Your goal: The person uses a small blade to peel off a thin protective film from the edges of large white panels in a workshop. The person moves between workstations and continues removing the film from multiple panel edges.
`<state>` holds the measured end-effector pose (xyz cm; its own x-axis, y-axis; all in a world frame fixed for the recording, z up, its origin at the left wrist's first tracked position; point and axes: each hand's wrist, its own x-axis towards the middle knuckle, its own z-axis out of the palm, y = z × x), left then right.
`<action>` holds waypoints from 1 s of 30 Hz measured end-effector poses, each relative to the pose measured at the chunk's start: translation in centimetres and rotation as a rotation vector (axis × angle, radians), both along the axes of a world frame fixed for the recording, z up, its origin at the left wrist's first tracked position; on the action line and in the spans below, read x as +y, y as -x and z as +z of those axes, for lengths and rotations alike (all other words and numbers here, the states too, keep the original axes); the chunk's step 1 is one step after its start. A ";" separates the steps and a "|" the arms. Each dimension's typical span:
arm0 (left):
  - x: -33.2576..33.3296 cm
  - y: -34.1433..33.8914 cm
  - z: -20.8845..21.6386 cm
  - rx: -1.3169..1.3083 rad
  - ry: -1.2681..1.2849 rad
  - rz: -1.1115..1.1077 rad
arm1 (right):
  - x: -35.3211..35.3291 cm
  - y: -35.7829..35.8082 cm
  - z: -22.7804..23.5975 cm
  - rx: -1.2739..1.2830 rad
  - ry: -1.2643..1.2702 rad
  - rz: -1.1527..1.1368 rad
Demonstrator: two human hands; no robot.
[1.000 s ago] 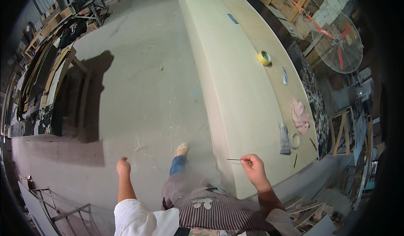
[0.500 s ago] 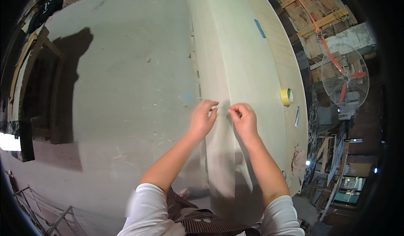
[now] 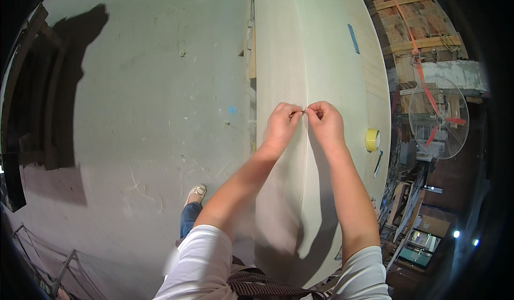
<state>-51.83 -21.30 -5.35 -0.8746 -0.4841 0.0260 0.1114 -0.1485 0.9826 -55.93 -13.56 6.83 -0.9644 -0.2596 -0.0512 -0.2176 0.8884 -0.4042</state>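
Note:
Both hands meet above a long pale panel [image 3: 334, 64], their fingertips nearly touching. My left hand [image 3: 282, 124] is closed in a pinch of thumb and fingers. Beside it, my right hand [image 3: 328, 122] pinches in the same way. A tiny dark spot shows between the fingertips, too small to name. Just under them, a thin straight line [image 3: 305, 86] runs lengthwise along the panel, like a seam or folded edge. Shadows from my arms fall across the near part of the surface.
On the panel's right side lie a yellow tape roll [image 3: 370, 140], a blue strip [image 3: 353, 38] and a narrow dark strip [image 3: 378, 164]. A caged fan with red blades [image 3: 439, 120] stands beyond the right edge, below wooden crating [image 3: 415, 19]. Grey floor [image 3: 160, 86] stretches along the left.
My hands have moved forward along the panel and come together at the line; before, a gap lay between them. The view has shifted, and a shoe and blue trouser leg now show lower left.

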 end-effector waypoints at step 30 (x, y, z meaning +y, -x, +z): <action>2.9 -6.8 0.1 0.082 0.141 0.023 | 4.5 -6.8 0.7 0.118 0.094 0.318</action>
